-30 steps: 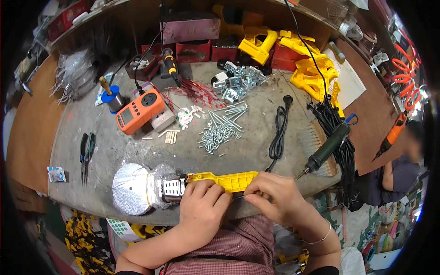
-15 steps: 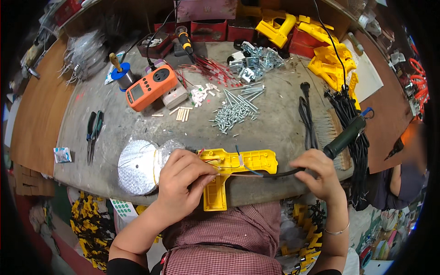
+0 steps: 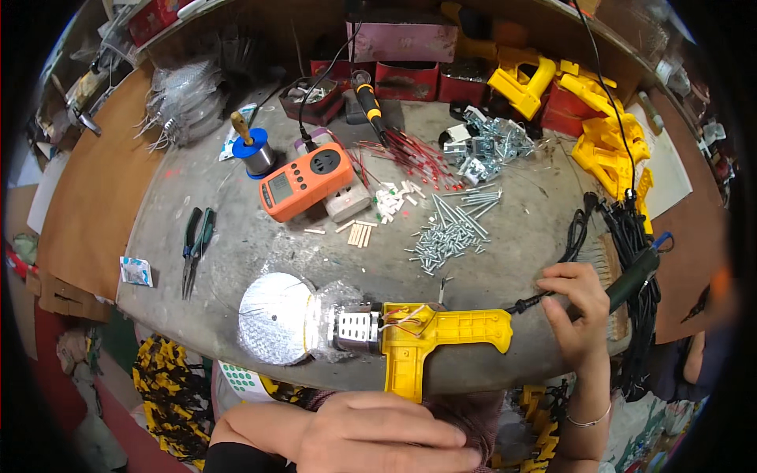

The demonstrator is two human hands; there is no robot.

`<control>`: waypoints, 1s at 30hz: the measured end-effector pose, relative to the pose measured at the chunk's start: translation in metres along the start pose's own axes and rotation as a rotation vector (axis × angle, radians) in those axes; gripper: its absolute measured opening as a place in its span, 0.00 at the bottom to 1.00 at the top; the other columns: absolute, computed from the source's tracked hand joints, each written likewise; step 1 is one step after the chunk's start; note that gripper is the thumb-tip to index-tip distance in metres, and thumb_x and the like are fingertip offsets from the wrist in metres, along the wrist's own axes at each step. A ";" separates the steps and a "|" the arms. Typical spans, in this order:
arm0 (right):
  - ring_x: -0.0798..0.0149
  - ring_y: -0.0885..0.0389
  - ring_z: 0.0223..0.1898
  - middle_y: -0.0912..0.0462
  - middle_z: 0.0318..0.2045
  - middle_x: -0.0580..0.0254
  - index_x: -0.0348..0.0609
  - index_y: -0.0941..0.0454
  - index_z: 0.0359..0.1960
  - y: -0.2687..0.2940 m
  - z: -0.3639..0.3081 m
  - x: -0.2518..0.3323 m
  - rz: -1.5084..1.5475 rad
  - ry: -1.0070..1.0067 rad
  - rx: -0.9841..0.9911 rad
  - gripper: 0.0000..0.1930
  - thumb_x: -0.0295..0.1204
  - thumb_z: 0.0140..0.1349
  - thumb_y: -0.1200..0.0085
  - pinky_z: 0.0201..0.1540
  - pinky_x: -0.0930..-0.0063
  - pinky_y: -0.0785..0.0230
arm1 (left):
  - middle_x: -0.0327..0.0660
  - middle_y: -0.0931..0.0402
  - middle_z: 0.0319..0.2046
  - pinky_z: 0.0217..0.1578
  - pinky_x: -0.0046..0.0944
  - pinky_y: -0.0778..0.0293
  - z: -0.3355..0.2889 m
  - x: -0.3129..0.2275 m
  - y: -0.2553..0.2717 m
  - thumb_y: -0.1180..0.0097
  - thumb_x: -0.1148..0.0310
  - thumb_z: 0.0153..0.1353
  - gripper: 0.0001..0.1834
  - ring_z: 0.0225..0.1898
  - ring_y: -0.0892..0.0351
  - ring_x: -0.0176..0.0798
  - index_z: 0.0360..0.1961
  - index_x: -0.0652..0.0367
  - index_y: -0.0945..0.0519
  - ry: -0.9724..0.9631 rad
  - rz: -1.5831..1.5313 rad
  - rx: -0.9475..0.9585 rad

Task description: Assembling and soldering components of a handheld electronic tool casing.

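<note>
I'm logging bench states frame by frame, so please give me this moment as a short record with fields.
setting: cluttered grey workbench
left hand: low at the near edge, off the bench, holding nothing
right hand: reaching to the dark green corded tool at the bench's right edge; whether it is grasped cannot be told
centre front: yellow pistol-shaped tool body with exposed wires, joined to a round silver reflector head
behind: orange meter, pile of screws, pliers, solder spool

Light was even and pretty bright over the grey workbench [image 3: 236, 260] with only soft shadows, a bit of glare off the silver reflector [image 3: 276, 318], and heavy fisheye bending plus dark vignetting toward the rim.
</note>
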State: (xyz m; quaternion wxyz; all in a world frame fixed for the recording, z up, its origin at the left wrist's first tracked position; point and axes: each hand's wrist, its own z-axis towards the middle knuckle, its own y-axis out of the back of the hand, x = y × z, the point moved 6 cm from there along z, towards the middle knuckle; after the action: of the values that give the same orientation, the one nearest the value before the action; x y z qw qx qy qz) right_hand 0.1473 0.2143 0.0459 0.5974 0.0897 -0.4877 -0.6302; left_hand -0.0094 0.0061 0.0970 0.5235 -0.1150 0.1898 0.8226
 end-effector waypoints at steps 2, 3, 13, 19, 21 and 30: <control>0.52 0.20 0.41 0.18 0.36 0.53 0.38 0.17 0.34 -0.002 0.008 -0.001 0.039 -0.018 0.009 0.10 0.19 0.47 0.39 0.45 0.64 0.28 | 0.43 0.16 0.43 0.38 0.34 0.22 0.000 0.004 0.001 0.36 0.75 0.56 0.09 0.44 0.18 0.42 0.39 0.60 0.13 0.024 -0.061 0.021; 0.52 0.20 0.41 0.18 0.36 0.53 0.38 0.17 0.34 -0.001 0.011 -0.003 0.045 -0.026 0.011 0.10 0.19 0.47 0.39 0.45 0.64 0.28 | 0.43 0.16 0.42 0.38 0.35 0.21 0.002 0.005 0.002 0.36 0.74 0.57 0.08 0.43 0.18 0.42 0.39 0.60 0.13 0.039 -0.128 0.036; 0.63 0.20 0.39 0.19 0.38 0.58 0.35 0.20 0.39 -0.001 0.131 -0.085 0.011 -0.040 -0.027 0.07 0.24 0.61 0.46 0.45 0.73 0.30 | 0.41 0.16 0.34 0.36 0.35 0.19 -0.001 0.009 0.015 0.38 0.76 0.53 0.05 0.37 0.18 0.41 0.32 0.60 0.14 0.006 0.137 0.050; 0.55 0.19 0.42 0.19 0.39 0.53 0.41 0.17 0.45 -0.044 0.194 -0.150 -0.134 -0.013 0.053 0.12 0.24 0.59 0.45 0.47 0.67 0.28 | 0.42 0.16 0.37 0.38 0.37 0.19 -0.012 0.025 0.019 0.36 0.75 0.53 0.07 0.40 0.18 0.42 0.35 0.60 0.13 0.073 0.187 0.146; 0.50 0.19 0.43 0.19 0.38 0.52 0.43 0.17 0.43 -0.053 0.202 -0.164 -0.357 0.040 0.086 0.12 0.25 0.56 0.43 0.49 0.64 0.28 | 0.43 0.16 0.38 0.38 0.37 0.19 -0.012 0.033 0.024 0.35 0.75 0.53 0.08 0.40 0.18 0.43 0.37 0.61 0.13 0.057 0.177 0.176; 0.61 0.16 0.38 0.14 0.33 0.57 0.38 0.17 0.37 -0.021 0.195 -0.202 -0.102 -0.124 0.036 0.06 0.25 0.59 0.43 0.46 0.71 0.27 | 0.41 0.15 0.38 0.36 0.34 0.19 -0.014 0.046 0.026 0.42 0.75 0.61 0.08 0.39 0.15 0.41 0.39 0.60 0.13 0.281 0.201 0.214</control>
State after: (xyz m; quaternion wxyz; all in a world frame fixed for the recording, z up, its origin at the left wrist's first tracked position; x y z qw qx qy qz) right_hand 0.0517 0.4794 0.0350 0.5315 0.0859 -0.5300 -0.6552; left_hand -0.0527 0.0280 0.0715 0.4164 -0.1529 0.3578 0.8217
